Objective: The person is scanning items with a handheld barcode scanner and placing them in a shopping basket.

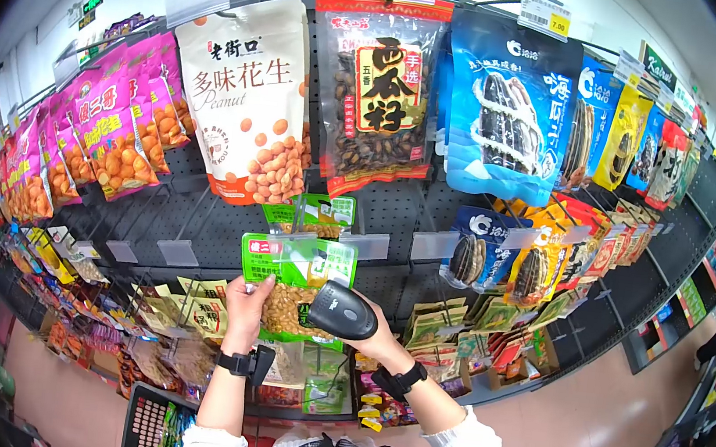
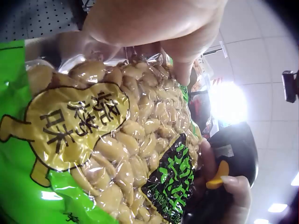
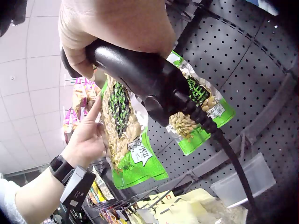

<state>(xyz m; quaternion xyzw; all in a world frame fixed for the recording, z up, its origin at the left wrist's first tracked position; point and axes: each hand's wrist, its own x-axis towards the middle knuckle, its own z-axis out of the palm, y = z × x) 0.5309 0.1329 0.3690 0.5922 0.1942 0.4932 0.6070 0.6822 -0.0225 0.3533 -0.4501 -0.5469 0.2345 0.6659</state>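
A green snack bag (image 1: 282, 305) with a clear window full of pale, shelled beans or nuts faces me in the head view. My left hand (image 1: 246, 306) grips its left edge, thumb in front. Curled round a black barcode scanner (image 1: 343, 312) is my right hand (image 1: 382, 341); the scanner's head overlaps the bag's right side in the head view. From the left wrist, a finger lies at the scanner's yellow trigger (image 2: 217, 176). A black cord (image 3: 229, 151) trails from the handle in the right wrist view. Behind hangs a matching green bag (image 3: 198, 112).
Dark pegboard shelving (image 1: 376, 217) carries hanging snack bags, including a white peanut bag (image 1: 252, 105), a melon seed bag (image 1: 382, 94) and a blue seed bag (image 1: 508, 108). Hooks and clear tag holders (image 1: 435, 246) jut outward. Below stands a black basket (image 1: 143, 424).
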